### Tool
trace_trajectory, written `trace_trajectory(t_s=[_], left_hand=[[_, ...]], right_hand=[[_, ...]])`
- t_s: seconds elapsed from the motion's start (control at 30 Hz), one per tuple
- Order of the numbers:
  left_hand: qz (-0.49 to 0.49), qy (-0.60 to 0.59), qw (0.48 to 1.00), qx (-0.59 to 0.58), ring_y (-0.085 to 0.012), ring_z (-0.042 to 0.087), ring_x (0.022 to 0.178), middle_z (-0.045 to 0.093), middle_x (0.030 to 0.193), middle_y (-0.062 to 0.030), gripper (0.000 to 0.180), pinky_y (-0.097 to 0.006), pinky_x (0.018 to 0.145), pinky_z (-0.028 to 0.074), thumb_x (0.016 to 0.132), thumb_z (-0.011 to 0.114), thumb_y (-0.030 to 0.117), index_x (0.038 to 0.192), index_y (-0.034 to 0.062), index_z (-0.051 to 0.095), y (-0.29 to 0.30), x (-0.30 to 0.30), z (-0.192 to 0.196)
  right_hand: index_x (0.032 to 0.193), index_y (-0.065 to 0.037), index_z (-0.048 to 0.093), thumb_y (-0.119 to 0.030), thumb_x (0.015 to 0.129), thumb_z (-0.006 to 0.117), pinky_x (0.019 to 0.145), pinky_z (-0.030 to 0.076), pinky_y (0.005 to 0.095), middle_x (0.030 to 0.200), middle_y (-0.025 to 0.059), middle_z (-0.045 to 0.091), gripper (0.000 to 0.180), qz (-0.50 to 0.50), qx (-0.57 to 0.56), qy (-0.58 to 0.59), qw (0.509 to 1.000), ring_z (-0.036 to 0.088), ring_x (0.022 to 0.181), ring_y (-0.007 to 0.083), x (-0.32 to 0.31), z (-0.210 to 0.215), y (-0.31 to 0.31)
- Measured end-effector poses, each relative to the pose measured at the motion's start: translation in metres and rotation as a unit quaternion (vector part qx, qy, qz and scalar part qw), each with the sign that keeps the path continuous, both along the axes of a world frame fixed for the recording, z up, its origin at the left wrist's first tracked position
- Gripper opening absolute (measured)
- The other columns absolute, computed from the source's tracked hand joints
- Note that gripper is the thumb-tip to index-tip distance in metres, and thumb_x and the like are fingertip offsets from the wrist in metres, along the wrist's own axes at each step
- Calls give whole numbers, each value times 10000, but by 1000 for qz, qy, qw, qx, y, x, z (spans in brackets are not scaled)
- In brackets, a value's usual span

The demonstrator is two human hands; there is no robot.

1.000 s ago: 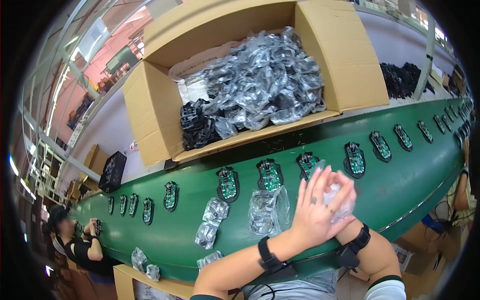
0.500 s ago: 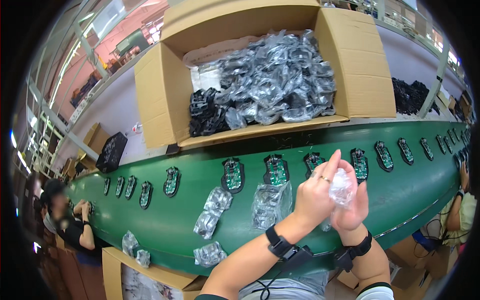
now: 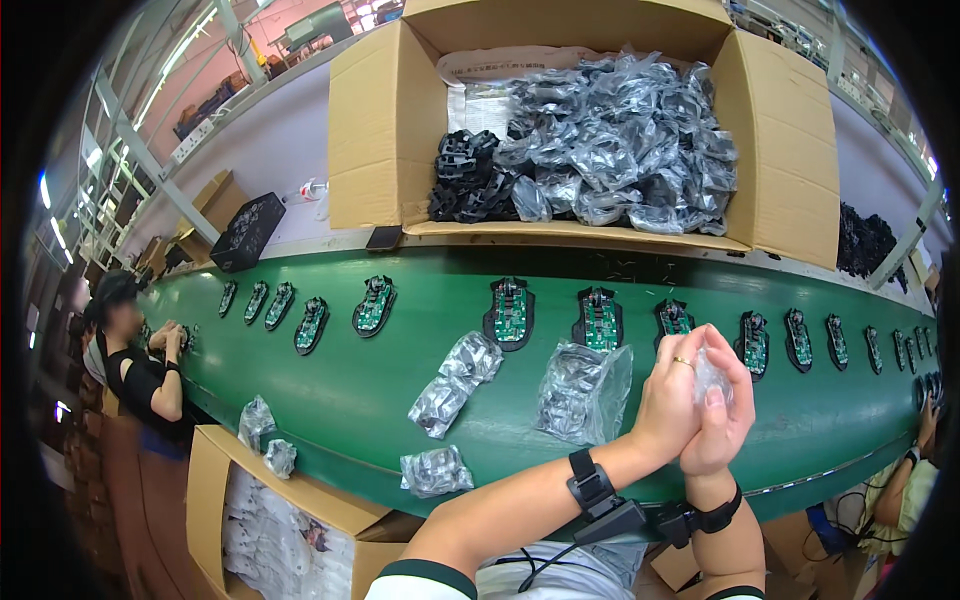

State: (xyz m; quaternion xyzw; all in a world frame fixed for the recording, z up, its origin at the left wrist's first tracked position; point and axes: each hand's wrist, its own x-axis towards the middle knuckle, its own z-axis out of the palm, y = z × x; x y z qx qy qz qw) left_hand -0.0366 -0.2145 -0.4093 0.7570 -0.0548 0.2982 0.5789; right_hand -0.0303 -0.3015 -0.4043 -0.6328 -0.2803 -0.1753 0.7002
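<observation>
My left hand [image 3: 668, 395] and my right hand [image 3: 725, 425] are pressed together above the near side of the green conveyor belt [image 3: 400, 390]. Between them they hold a small crumpled clear plastic bag [image 3: 712, 372]. What is inside the bag is hidden by my fingers. A black band sits on each wrist. Just left of my hands a larger clear bag of dark parts [image 3: 585, 390] lies on the belt. Beyond my hands a row of black bases with green circuit boards [image 3: 598, 322] runs along the belt.
A big open cardboard box [image 3: 390, 130] full of bagged black parts stands behind the belt. Two more bagged parts [image 3: 457, 383] [image 3: 435, 470] lie on the belt. A carton [image 3: 215, 480] sits below left. A co-worker [image 3: 140, 370] works at far left; another person's hand [image 3: 925, 420] is at the right edge.
My hands stay together on the small bag and sit a little further right in view. The left fingers, spread a second ago, now lie closed over it.
</observation>
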Motion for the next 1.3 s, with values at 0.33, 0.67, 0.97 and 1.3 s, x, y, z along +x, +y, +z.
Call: trace_trajectory(t_s=[0.33, 0.67, 0.97, 1.3], left_hand=[[-73, 45, 942, -323, -259, 701, 936, 677, 1074, -114, 326, -340, 814, 569, 898, 635, 60, 1211, -20, 594, 32, 23, 17], [-292, 216, 851, -379, -226, 635, 1119, 656, 1226, -100, 325, -351, 936, 507, 1021, 505, 170, 1294, 12, 580, 14, -34, 27], [-297, 331, 813, -377, -182, 573, 1218, 583, 1307, -72, 434, -358, 1003, 476, 1055, 452, 267, 1425, 41, 481, 37, -66, 26], [-96, 86, 859, 496, -419, 463, 1343, 495, 1435, -219, 718, -568, 1127, 349, 793, 787, 453, 1382, 98, 583, 151, -125, 33]], right_hand=[[1380, -35, 551, -293, 917, 641, 1166, 276, 545, 1501, 323, 459, 538, -239, -285, -237, 897, 415, 1395, 455, 3, 13, -7], [1386, -115, 575, -668, 929, 595, 1081, 419, 577, 1483, 398, 411, 717, 2, -123, -274, 954, 488, 1336, 526, 2, -6, -6], [1073, 38, 641, -37, 892, 620, 758, 588, 406, 919, 200, 708, 197, 124, -70, -165, 976, 708, 809, 313, -7, 16, 1], [1259, 31, 654, -93, 1011, 627, 665, 460, 233, 867, -3, 629, 279, -14, -20, 119, 993, 537, 722, 71, 33, 9, -27]])
